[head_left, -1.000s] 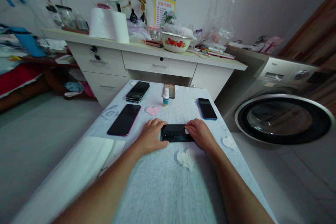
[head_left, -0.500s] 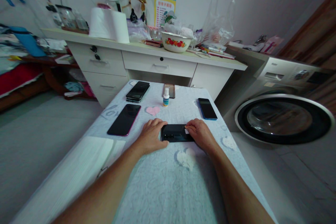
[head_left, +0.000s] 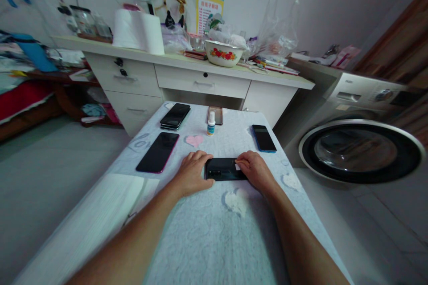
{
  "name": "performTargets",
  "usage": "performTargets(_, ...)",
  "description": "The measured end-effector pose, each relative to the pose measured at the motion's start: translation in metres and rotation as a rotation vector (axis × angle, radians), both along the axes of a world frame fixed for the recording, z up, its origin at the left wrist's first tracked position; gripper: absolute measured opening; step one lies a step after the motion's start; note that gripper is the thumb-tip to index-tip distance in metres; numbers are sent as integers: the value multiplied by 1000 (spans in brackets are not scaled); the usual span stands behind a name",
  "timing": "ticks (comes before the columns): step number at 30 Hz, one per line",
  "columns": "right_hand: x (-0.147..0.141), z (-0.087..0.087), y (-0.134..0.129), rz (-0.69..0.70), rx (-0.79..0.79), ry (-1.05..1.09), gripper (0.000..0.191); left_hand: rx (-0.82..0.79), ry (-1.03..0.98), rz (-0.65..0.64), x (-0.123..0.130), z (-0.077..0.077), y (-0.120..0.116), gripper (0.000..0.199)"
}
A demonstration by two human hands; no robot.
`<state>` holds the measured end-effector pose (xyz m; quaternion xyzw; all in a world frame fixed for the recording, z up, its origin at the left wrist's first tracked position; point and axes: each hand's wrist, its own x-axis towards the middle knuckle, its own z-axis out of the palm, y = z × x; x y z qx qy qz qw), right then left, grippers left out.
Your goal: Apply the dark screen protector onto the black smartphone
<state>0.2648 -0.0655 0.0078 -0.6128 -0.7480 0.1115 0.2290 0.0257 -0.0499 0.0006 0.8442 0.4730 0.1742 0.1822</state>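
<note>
Face-down smartphone (head_left: 227,170) is laid at frame centre, left end gripped by left hand (head_left: 191,173), thumb and fingers part-spread. Right hand (head_left: 256,169) fingertips are bunched at white label (head_left: 237,167); hold on it can't be told. Phone could be skidded if pressed unevenly; upright bottle (head_left: 211,124), upper centre, could be tipped if bumped.

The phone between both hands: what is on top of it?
A white patch and cameras show on the phone; what the right hand covers at its right end cannot be seen.
</note>
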Motion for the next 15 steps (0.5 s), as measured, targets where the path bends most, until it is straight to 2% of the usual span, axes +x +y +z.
performTargets(15, -1, 3, -1, -5, -4, 6, 12, 14, -8, -14, -1, -4, 1, 60)
